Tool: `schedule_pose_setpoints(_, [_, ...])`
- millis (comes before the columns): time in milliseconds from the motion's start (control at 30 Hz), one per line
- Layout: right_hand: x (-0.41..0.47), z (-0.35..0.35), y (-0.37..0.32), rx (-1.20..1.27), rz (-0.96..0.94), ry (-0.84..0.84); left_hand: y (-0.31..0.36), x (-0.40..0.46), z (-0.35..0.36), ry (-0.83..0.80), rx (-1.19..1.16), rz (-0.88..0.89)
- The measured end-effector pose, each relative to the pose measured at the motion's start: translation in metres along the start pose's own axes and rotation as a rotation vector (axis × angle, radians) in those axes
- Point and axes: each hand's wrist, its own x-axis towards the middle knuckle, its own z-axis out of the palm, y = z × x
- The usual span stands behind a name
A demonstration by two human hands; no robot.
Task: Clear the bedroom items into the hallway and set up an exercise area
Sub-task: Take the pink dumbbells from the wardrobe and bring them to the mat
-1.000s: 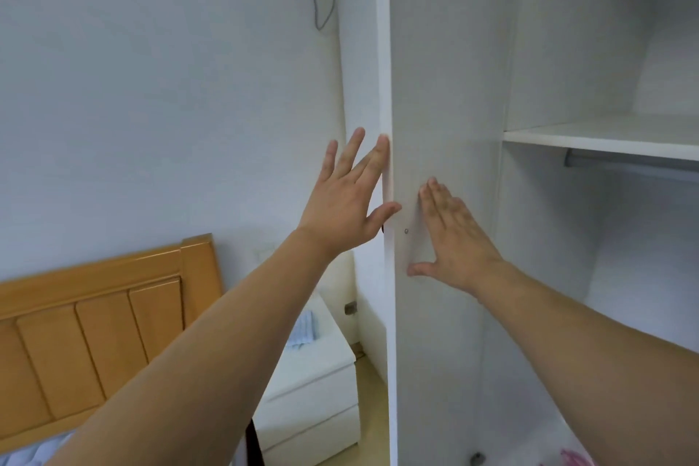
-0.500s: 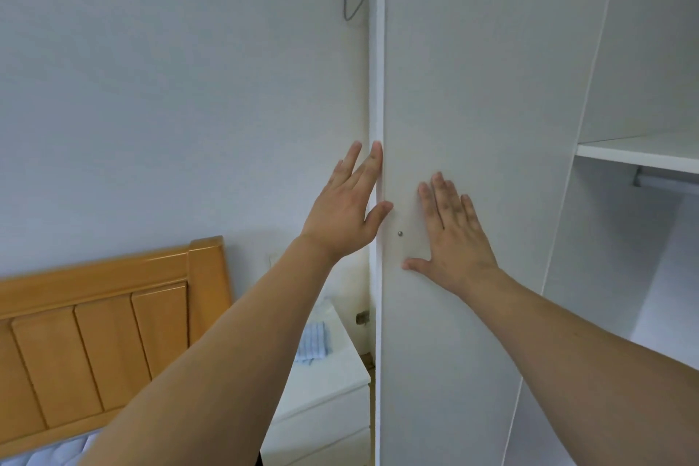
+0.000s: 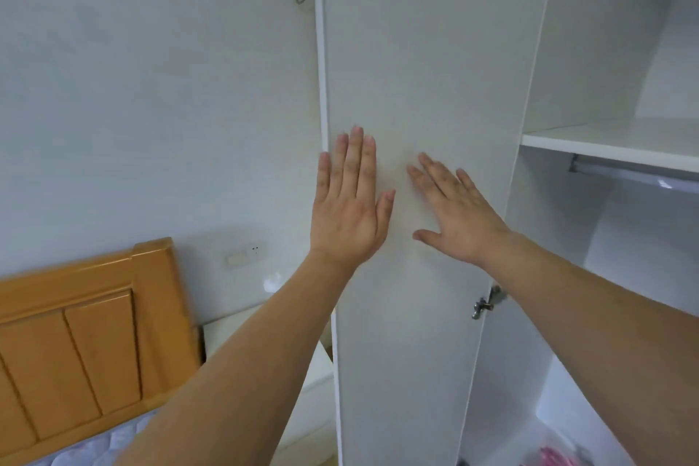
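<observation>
The wardrobe door is plain white, and so are the wardrobe shelf and the wall. The headboard is seen in orange-brown wood with grooved panels. The mattress is pale blue-grey with a quilted pattern. The nightstand is white. The hinge is silver metal. Something pink is seen at the wardrobe bottom.

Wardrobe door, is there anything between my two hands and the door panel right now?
Nothing visible. The left hand and the right hand both lie flat, fingers straight, directly on the inner face of the open wardrobe door.
</observation>
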Motion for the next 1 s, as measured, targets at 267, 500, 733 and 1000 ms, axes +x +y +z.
schedule_pose_setpoints(267, [-0.081, -0.111, 0.145, -0.419, 0.333, 0.098, 0.11, 0.022, 0.045, -0.05, -0.108, 0.067])
schedule_pose_setpoints(500, [-0.167, -0.182, 0.224, -0.913, 0.578, 0.14, 0.265, 0.051, 0.077, -0.04, -0.375, 0.158])
schedule_pose_setpoints(733, [-0.205, -0.183, 0.248, -0.967, 0.713, 0.142, 0.389, 0.031, 0.107, -0.122, -0.606, 0.309])
schedule_pose_setpoints(1000, [-0.191, -0.172, 0.247, -0.904, 0.907, 0.314, 0.436, 0.019, 0.132, -0.175, -0.833, 0.493])
